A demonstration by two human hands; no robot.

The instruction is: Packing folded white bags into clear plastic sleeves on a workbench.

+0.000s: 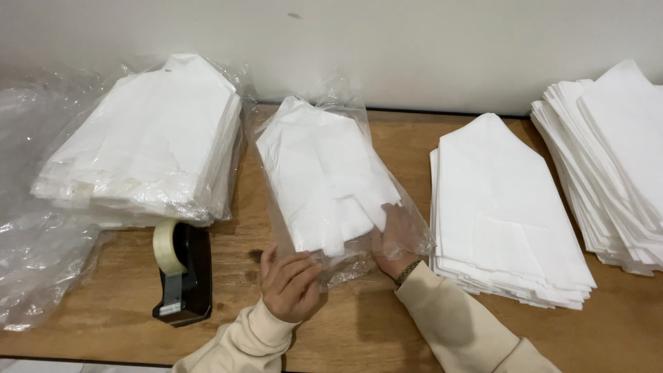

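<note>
A clear plastic bag (345,110) lies in the middle of the wooden table (359,331) with a folded white cloth item (318,166) inside it. My right hand (395,238) is inside the bag's open end, fingers resting on the cloth's lower right corner. My left hand (289,283) pinches the bag's near edge at the lower left, fingers curled on the plastic. Both cream sleeves come in from the bottom edge.
A stack of bagged white items (145,145) sits at the left, loose clear plastic (34,255) beside it. A black tape dispenser (181,273) stands near my left hand. Two stacks of unbagged folded white cloth (504,207) (615,159) lie at the right. A wall runs behind.
</note>
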